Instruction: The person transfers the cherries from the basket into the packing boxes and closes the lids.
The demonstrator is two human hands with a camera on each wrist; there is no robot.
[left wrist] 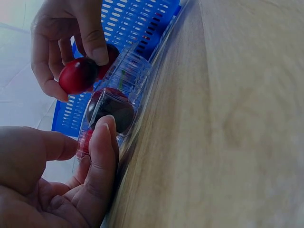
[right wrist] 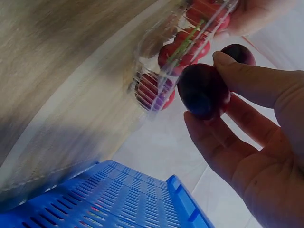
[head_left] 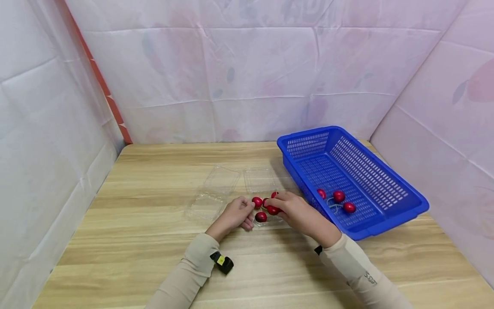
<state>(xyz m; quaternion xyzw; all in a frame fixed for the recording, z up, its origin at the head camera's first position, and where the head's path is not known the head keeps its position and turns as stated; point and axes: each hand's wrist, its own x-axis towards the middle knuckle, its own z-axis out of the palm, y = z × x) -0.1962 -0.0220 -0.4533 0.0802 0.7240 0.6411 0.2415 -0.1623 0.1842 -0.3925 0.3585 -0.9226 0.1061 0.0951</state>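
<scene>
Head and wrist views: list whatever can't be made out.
- Head view: how many cherries the clear clamshell holds; the right hand covers some.
- Head view: part of the leftmost cherry in the blue basket, hidden by the basket's wall.
- Right wrist view: part of the left hand, cut off by the top edge.
- Head view: the print on the right sleeve, too small to read.

A curtained-off booth: wood-grain table (head_left: 127, 240), pale patterned sheets (head_left: 262, 64) on three visible sides.
</scene>
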